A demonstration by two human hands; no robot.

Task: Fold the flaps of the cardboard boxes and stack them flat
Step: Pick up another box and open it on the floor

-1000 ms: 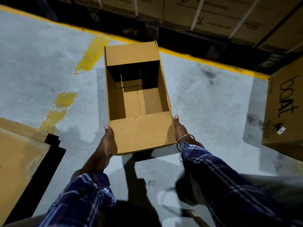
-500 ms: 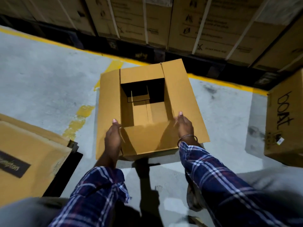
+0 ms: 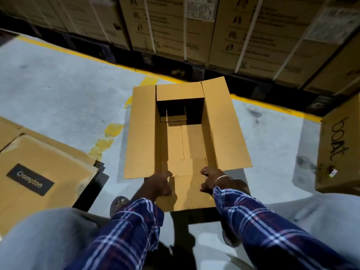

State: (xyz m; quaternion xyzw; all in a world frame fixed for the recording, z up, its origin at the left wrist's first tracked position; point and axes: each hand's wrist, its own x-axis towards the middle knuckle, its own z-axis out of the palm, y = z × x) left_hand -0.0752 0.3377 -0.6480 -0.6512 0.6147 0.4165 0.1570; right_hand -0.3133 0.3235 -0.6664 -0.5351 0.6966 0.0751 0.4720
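Crouching over an open cardboard box [image 3: 181, 137] on the concrete floor [image 3: 58, 90], a person sets both hands to its near flap [image 3: 185, 191], left hand [image 3: 158, 183] and right hand [image 3: 209, 180] apart, fingers curled at the crease (grip unclear through blur). Side flaps lie splayed; folding them seems next.

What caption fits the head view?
Both hands, left and right, at the near flap of an open cardboard box on the floor.
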